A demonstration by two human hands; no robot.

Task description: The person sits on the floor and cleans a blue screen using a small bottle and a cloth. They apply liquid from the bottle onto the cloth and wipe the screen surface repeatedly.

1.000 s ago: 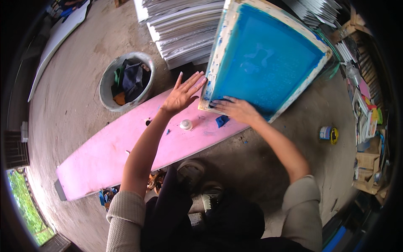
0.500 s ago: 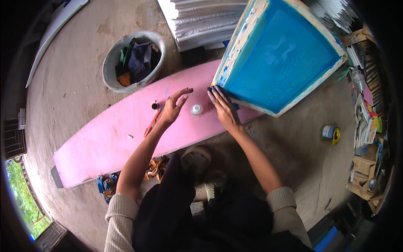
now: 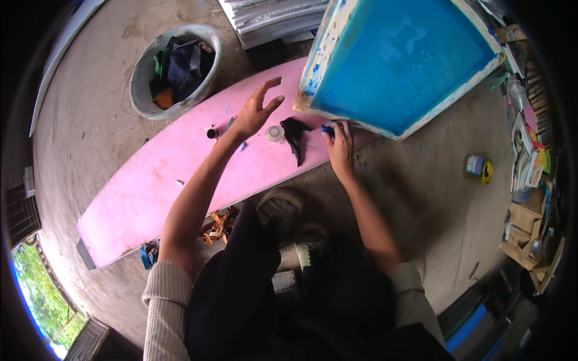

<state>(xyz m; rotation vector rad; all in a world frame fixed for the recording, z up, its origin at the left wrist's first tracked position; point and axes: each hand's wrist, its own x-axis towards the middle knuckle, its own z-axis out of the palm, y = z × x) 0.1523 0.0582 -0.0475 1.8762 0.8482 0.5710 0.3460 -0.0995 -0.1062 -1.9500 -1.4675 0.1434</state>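
Over the pink board my left hand hovers with fingers stretched and apart, holding nothing. My right hand is at the board's near edge, fingers curled round a small dark blue thing whose kind is mostly hidden. A crumpled black cloth lies on the board between my hands. Beside it is a small translucent round container. A small dark open-topped cup sits left of my left wrist. The blue-mesh screen-printing frame, paint-smeared on its wood, rests tilted just beyond my right hand.
A grey bucket with dark cloths stands beyond the board. Stacked white sheets lie at the back. A jar with a yellow lid lies on the floor at right, near shelves with cardboard boxes. Brown scraps lie by my legs.
My right hand has let go of the black cloth, leaving it on the board, and has moved right to close on the blue thing. My left hand has risen slightly, its fingers still apart.
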